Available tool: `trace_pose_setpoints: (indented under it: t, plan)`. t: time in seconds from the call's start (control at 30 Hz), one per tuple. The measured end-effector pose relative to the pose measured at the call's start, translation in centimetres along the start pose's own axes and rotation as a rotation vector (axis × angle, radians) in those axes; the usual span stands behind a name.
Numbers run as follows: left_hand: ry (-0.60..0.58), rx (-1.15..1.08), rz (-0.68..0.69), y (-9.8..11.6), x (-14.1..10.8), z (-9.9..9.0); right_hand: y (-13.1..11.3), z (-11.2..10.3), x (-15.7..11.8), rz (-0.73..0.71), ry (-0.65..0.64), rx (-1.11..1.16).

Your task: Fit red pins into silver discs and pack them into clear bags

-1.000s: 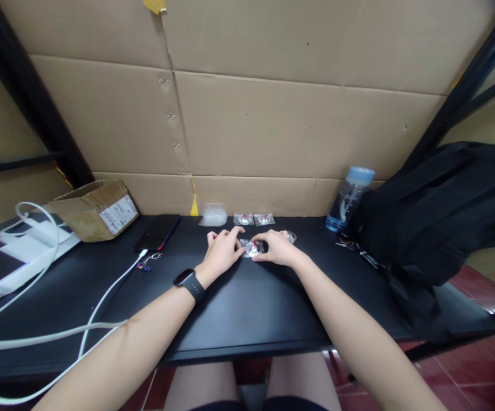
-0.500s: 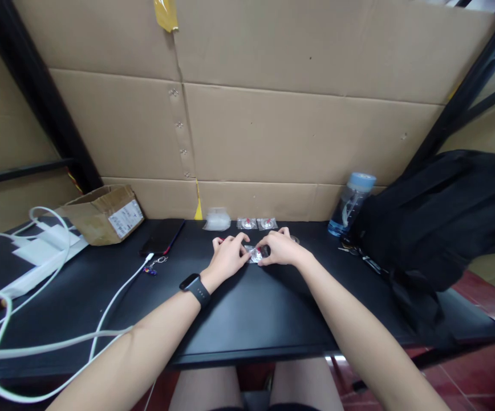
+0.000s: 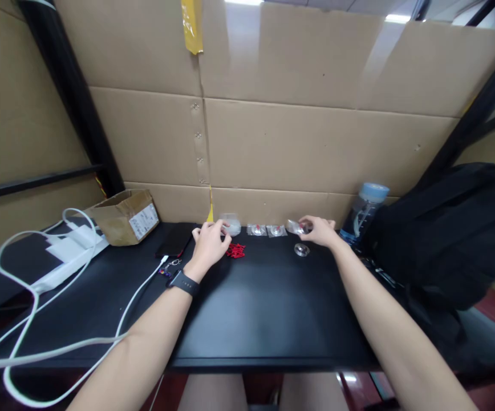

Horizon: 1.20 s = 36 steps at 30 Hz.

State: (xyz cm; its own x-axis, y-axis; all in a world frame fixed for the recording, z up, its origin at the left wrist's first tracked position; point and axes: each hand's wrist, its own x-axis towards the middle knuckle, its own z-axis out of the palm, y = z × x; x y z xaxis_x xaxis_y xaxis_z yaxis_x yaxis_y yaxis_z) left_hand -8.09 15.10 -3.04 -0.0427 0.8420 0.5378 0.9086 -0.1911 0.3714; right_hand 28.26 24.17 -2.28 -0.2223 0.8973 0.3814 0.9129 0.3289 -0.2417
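Note:
My right hand (image 3: 319,231) pinches a small clear bag (image 3: 297,227) with a shiny round piece and a bit of red inside, at the back of the black table. Just in front of it lies a shiny round metal disc (image 3: 301,250). My left hand (image 3: 210,244), wearing a dark watch, has its fingers bent and apart at the edge of a stack of clear plastic bags (image 3: 231,224). Whether it touches the bags is hard to see. Beside that hand is a pile of small red pieces (image 3: 236,250). Two filled clear bags (image 3: 256,230) lie in a row between my hands.
A cardboard box (image 3: 125,220), a dark phone (image 3: 174,240) and white cables (image 3: 102,341) are on the left. At the right stand a blue-capped water bottle (image 3: 365,211) and a black backpack (image 3: 453,228). A cardboard wall (image 3: 273,148) closes off the back.
My hands, formerly together over a clear bag at the middle, have parted. The right carried that bag to the back right; the left moved to the plastic bags, uncovering the red pieces. The view tilted up.

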Motion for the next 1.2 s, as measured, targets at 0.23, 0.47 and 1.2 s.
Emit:
trace_pose_setpoints:
  t: [0.23,0.47,1.2]
  plan:
    - [-0.24,-0.026,0.076,-2.6,0.6,0.8,3.4,2.9,2.5,0.078,-0.133,-0.046]
    - [-0.351,-0.011,0.176,-3.0,0.5,1.0,2.4,2.9,1.8,-0.047,-0.109,0.045]
    - [-0.239,-0.026,0.132,0.8,-0.7,1.5,0.8,2.9,-3.8,0.015,-0.132,0.299]
